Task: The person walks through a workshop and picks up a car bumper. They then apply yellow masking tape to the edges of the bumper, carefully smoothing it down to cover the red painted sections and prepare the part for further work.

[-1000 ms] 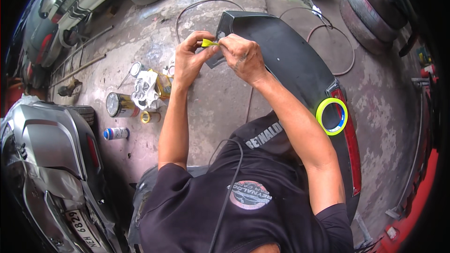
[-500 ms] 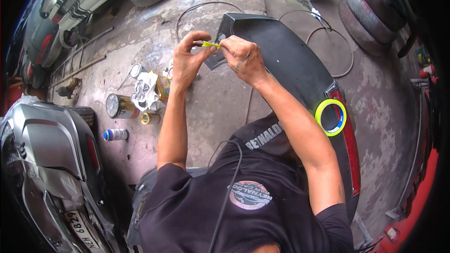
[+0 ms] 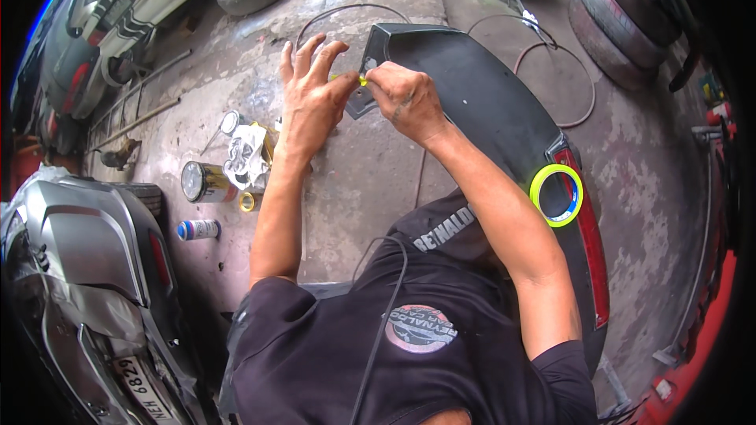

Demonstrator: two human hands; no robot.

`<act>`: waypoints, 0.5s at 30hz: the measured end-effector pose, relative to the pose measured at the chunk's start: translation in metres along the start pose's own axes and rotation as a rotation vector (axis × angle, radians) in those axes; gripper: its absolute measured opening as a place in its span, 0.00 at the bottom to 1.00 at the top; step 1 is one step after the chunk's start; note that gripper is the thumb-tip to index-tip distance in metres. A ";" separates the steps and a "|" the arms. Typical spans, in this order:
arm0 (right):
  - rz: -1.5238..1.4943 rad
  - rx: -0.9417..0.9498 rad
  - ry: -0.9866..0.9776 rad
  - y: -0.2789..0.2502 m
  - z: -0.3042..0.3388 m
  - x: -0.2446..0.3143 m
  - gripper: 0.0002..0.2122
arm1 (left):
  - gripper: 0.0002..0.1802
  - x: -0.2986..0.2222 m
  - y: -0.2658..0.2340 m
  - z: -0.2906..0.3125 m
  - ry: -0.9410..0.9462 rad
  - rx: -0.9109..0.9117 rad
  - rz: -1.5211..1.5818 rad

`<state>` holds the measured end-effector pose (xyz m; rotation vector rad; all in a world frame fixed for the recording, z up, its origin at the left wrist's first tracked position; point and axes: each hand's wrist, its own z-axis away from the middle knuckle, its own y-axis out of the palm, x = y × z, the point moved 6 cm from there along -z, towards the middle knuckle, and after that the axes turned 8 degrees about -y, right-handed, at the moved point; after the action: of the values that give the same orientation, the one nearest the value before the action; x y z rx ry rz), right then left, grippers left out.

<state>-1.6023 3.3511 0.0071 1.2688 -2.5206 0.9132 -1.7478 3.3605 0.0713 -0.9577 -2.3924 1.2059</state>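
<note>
From where I stand, the right hand (image 3: 405, 102) has its grip clenched, thumb and fingertips pinching a small yellow strip (image 3: 363, 81). The left hand (image 3: 311, 106) comes up to the same scrap, its outer fingers fanned wide; whether its thumb and forefinger truly grasp the yellow, I can't tell from this angle. The strip is tucked between the two hands, running roughly from left to right, in front of the narrow upper corner of a dark car panel (image 3: 472, 86).

That panel's long axis sweeps from this corner down to the right, passing beyond the right forearm, so the right arm is clearly the nearer to most of it. Well away from the grip, below and to the right, the bright yellow tape roll (image 3: 536, 195) lies just beside the right upper arm, partly over the panel's red lamp (image 3: 592, 267).

Over on the left, past the left forearm, containers stand on the floor (image 3: 346, 181): a dark can (image 3: 206, 182) with a pale round top, and a yellow tin (image 3: 271, 138) half covered by crumpled white wrapping (image 3: 248, 153). A blue-and-white can (image 3: 198, 229) is near them. None shows its contents to me.
</note>
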 end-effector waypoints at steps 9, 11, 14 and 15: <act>0.019 0.017 0.000 0.003 0.003 -0.001 0.06 | 0.09 0.006 0.001 0.002 0.058 0.078 -0.070; 0.018 0.049 0.017 0.005 0.003 -0.002 0.04 | 0.08 0.006 -0.001 0.002 0.077 0.095 -0.083; 0.015 0.113 0.060 0.007 0.005 -0.003 0.01 | 0.08 0.006 -0.002 0.001 0.106 0.135 -0.099; 0.018 0.119 0.065 0.007 0.004 -0.003 0.01 | 0.07 0.005 -0.003 0.000 0.111 0.153 -0.110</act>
<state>-1.6055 3.3537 -0.0009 1.2295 -2.4647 1.1047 -1.7526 3.3622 0.0734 -0.8124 -2.2012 1.2404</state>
